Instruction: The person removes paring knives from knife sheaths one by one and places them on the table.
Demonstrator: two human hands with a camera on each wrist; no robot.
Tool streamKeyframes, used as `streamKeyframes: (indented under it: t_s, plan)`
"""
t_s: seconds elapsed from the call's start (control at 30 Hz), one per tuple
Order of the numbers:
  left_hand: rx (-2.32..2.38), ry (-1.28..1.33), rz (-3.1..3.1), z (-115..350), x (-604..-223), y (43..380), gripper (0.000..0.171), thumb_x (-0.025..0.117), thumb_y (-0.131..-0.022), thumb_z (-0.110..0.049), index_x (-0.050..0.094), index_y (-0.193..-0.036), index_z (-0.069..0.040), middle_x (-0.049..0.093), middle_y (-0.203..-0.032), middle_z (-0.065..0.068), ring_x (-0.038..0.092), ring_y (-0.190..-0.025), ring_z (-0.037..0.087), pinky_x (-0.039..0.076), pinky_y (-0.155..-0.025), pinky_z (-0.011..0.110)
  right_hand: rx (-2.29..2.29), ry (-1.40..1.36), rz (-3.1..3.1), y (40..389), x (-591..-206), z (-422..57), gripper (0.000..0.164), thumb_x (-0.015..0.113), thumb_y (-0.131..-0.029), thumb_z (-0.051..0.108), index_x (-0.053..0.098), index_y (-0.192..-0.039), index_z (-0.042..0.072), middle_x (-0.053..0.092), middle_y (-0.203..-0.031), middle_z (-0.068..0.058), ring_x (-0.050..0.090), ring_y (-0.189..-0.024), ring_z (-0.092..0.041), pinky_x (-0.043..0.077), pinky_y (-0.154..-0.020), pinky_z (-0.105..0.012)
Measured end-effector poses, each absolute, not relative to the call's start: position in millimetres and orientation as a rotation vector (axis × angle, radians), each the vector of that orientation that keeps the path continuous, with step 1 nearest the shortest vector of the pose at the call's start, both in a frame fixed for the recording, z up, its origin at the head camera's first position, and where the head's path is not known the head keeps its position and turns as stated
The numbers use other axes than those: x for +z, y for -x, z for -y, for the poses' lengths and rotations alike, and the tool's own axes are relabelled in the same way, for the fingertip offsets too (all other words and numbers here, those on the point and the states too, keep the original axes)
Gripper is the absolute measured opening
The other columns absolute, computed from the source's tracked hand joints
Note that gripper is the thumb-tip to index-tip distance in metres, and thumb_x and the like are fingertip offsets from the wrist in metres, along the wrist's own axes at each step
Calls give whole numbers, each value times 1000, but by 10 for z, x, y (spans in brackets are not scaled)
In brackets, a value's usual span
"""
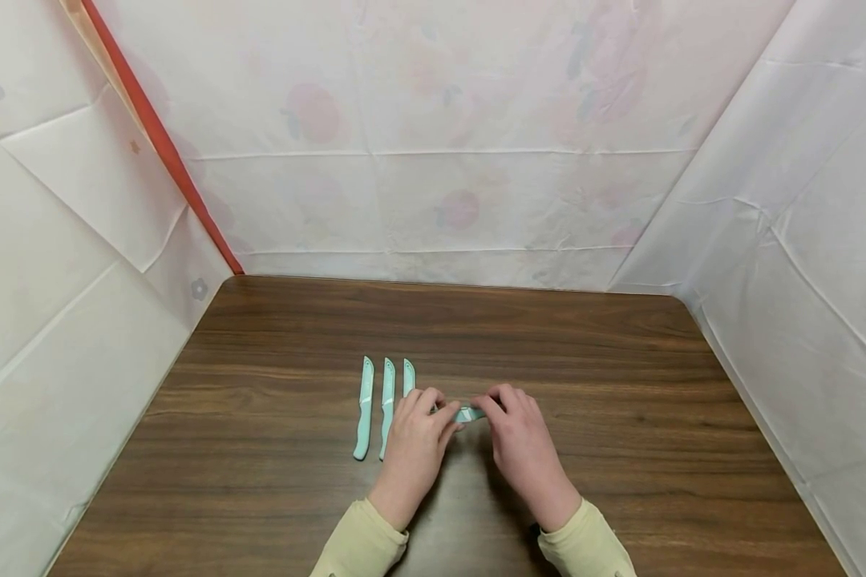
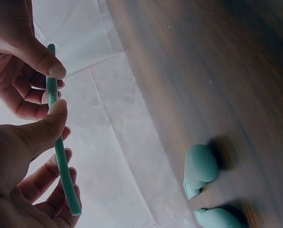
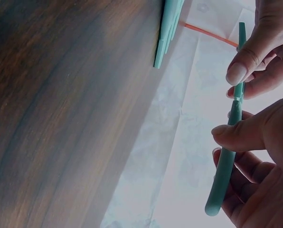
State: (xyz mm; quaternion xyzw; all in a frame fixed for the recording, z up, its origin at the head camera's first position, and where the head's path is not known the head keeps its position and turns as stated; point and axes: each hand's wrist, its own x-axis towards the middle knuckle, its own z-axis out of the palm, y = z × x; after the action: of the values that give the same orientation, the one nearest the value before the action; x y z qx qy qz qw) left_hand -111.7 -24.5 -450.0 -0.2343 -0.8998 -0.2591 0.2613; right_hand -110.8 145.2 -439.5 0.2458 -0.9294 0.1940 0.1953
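Both hands hold one mint-green paring knife [image 1: 467, 414] above the table, lying crosswise between them. My left hand [image 1: 414, 437] pinches its flat blade end, which looks covered by a matching sheath, between thumb and fingers. The rounded handle [image 3: 221, 183] is gripped by my right hand [image 1: 520, 437], the thumb along one side and the fingers on the other. Three similar knives lie side by side to the left, tips pointing away: a left knife [image 1: 364, 409], a middle knife [image 1: 388, 393] and a right knife [image 1: 409, 375], which my left hand partly hides.
The dark wood-grain table [image 1: 657, 385] stretches out around the hands. Pale patterned sheets [image 1: 440, 176] hang behind it and along both sides. A red strip [image 1: 162, 144] runs down the back left corner to the table edge.
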Motion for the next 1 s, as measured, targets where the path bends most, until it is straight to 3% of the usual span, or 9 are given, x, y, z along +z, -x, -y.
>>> streamKeyframes:
  t_s: [0.5, 1.0]
  plan:
    - [-701, 646, 2437, 252, -4524, 1117, 22, 72, -72, -23, 70, -92, -13, 50, -86, -1, 44, -80, 18, 38, -70, 33, 520, -693, 2596, 1112, -4402, -1462, 36, 58, -73, -10, 62, -97, 17, 47, -93, 1, 47, -81, -19, 40, -76, -40]
    - [-692, 629, 2440, 257, -4525, 1116, 22, 73, -72, -23, 70, -92, -12, 50, -86, 0, 44, -80, 19, 38, -70, 33, 528, -677, 2618, 1108, -4419, -1467, 32, 60, -75, -6, 62, -98, 17, 48, -94, 1, 48, -81, -19, 41, -69, -36]
